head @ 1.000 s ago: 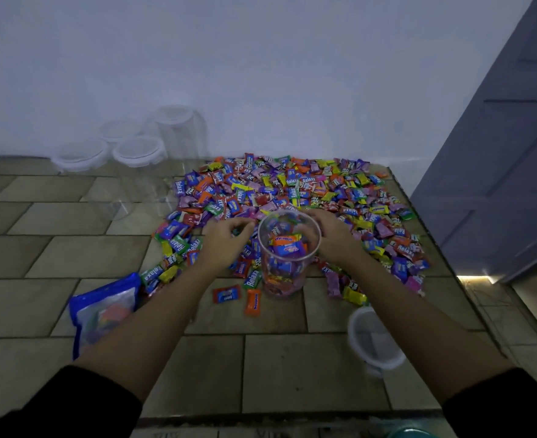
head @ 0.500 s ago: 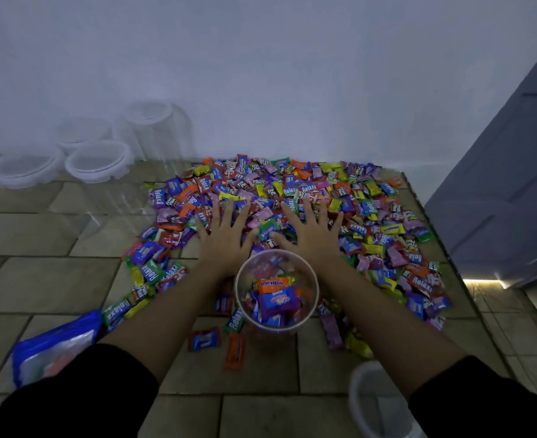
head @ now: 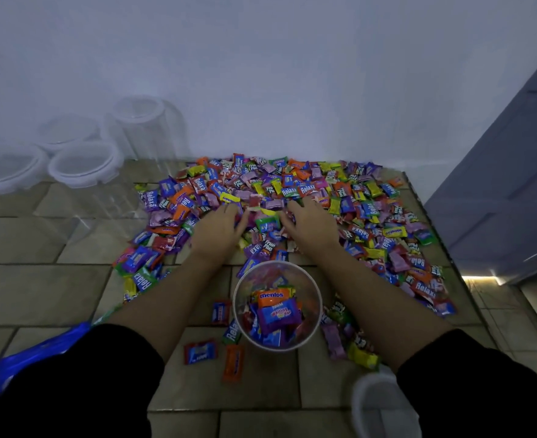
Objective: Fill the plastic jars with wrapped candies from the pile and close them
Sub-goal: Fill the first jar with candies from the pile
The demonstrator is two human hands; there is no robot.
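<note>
At the near edge, two black sleeves are seen, with bare forearms reaching forward over a tiled worktop (head: 39, 295). A white lid (head: 384, 406) lies by the right sleeve, and a blue plastic bag (head: 43, 349) is partly hidden under the left sleeve. A few loose sweets (head: 233, 363) are scattered just in front of the sleeves.

Between the forearms an open, clear plastic jar (head: 245, 327) stands upright, part-filled with sweets; an orange "mentos" wrapper is seen on top. It is touched by neither hand.

Just beyond the jar, both hands are sunk into the near part of a broad spread of wrapped candies (head: 365, 216). The left hand (head: 218, 229) and the right hand (head: 311, 224) are placed side by side, palms down, with fingers curled into the sweets and a small heap gathered between them. The fingertips are buried, so how many sweets are gripped cannot be told.

Further back on the left, well apart from the hands, four empty clear jars (head: 84, 165) with lids on are grouped near a pale wall (head: 261, 74). A grey door (head: 507, 184) is seen at the far right.
</note>
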